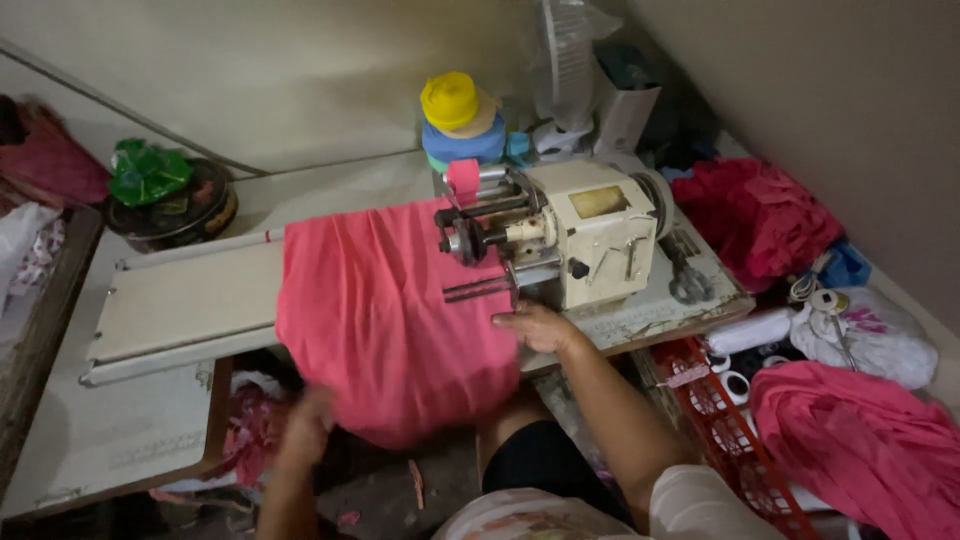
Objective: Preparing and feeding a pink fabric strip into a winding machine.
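While on pink cloth [390,310], right hand [540,328] flat.

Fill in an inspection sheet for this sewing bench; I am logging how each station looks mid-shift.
Surface: pale work table, worn at the edges, with a cream sewing machine at its right end.
Job's things: pink cloth draped over the table's front edge, its top under the machine's head.
Clutter: stack of tape rolls, yellow on top, behind the machine; dark round tin holding a green bag; red basket; more pink cloth.
Grip: left hand holds the cloth's lower edge, blurred; right hand rests on the cloth by the machine.
Cables: nothing seen.
Surroundings: plain walls; white fan; red cloth pile; scraps on the floor.
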